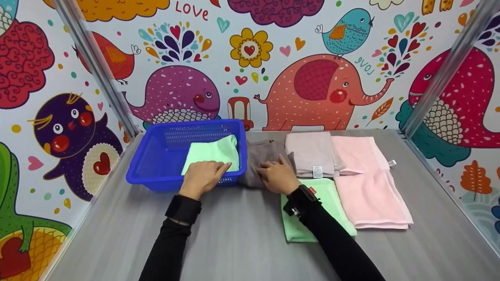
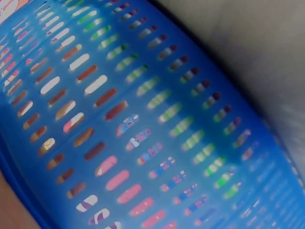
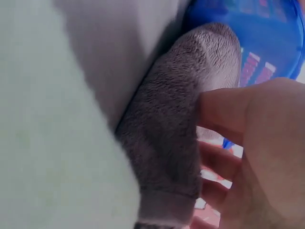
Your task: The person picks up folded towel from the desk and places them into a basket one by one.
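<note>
Two hands, apart: the left hand (image 1: pixel 203 177) sits over the blue basket (image 1: pixel 156 184), its grip hidden from me; the right hand (image 1: pixel 278 175), fingers loose, touches the grey-brown towel (image 1: pixel 254 154) beneath. Shoving that sideways into the basket could rumple its folds.

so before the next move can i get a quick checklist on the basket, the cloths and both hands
1. Blue basket upright on the table: ok.
2. Folded green cloth inside the basket: ok.
3. Right hand touching the dark grey cloth: ok.
4. Dark grey cloth inside the basket: not ok, it is outside, beside it.
5. Left hand gripping the basket's rim: cannot tell, how its fingers curl is hidden.
</note>
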A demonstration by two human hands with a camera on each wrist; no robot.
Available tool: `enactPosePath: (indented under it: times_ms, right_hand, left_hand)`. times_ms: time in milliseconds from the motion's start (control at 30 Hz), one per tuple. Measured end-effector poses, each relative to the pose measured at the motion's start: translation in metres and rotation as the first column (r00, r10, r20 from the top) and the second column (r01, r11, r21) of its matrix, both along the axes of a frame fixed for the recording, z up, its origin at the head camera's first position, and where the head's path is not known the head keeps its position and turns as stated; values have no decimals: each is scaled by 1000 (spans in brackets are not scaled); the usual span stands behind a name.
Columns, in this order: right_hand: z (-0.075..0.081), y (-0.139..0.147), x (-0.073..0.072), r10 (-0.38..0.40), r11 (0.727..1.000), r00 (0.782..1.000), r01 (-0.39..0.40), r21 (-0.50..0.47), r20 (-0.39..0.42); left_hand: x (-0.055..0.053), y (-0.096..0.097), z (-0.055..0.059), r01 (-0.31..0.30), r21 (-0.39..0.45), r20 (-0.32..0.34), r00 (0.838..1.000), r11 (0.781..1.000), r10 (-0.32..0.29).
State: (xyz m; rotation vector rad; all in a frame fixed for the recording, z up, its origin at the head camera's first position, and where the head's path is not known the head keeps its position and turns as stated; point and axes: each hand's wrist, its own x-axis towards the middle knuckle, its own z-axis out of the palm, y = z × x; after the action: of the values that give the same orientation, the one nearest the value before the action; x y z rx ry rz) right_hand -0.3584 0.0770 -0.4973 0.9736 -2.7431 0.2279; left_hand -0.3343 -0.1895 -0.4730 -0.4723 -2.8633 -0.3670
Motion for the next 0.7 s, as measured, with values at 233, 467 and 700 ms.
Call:
enactPosePath:
  times_ms: [233,467,700]
  right_hand:
    - [-2,-7,9,46,999,999,-46,-13,-4]
    - [-4,-10,23,75,997,997,-76,-4,-34]
    - [-7,-11,39,90,995,993,-87,41,-79]
  left_hand:
    - [-2,-1,0,-2,-4,-13,1000,1000,2]
    - [-2,-2,-1,-7,-6,-13,1000,1000,6]
    - [-4,0,-3,3,-16,-28,1000,1000,-3]
